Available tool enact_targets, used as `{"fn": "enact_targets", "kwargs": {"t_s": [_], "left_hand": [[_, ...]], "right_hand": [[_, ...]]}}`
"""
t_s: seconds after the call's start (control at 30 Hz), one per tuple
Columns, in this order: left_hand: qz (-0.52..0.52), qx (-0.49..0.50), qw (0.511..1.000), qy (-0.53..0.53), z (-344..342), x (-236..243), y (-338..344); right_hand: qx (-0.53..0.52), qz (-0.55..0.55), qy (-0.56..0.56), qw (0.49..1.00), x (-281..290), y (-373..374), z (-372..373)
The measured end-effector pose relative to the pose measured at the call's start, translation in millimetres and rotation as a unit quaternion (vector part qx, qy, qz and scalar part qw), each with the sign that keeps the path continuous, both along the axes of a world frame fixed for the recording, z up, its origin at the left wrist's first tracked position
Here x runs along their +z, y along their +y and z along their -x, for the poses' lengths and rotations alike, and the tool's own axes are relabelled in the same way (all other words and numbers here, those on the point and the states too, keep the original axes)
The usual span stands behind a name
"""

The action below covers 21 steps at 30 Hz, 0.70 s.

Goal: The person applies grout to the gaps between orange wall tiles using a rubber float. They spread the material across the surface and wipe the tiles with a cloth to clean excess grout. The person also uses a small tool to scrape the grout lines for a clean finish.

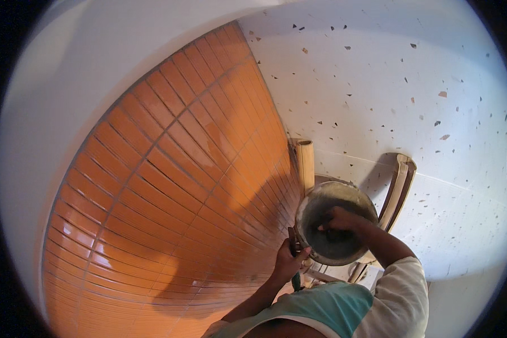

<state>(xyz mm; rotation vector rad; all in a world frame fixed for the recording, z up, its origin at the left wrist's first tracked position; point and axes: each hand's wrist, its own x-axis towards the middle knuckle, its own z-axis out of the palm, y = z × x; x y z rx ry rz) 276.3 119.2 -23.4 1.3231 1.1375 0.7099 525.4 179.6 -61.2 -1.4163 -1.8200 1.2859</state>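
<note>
A round, worn bucket (312, 197) with dark grey contents stands tilted toward me at lower centre. My right hand (338, 219) is down inside it with fingers curled; I cannot make out what, if anything, they hold. My left hand (290, 259) is at the bucket's left edge, fingers closed around something dark there; whether that is part of the bucket or a separate tool I cannot tell. Below that hand a small green item (296, 281) shows, partly hidden.
An orange tiled wall (169, 186) with grey grout fills the left side. A white speckled terrazzo wall (377, 84) is on the right. Upright wooden rails (305, 163), like a ladder, stand behind the bucket, with another curved rail (400, 180) to its right.
</note>
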Motion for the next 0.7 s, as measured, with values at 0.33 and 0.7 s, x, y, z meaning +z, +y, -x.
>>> {"fn": "enact_targets", "kwargs": {"t_s": [0.33, 0.7], "left_hand": [[0.014, -0.022, 0.999, 0.020, 4, -2, 7], [-0.012, 0.008, 1.000, 0.005, 3, 1, 4]], "right_hand": [[-0.110, -0.027, 0.048, 0.992, 16, -3, 1], [-0.257, 0.005, 0.059, 0.965, 21, -23, -10]]}}
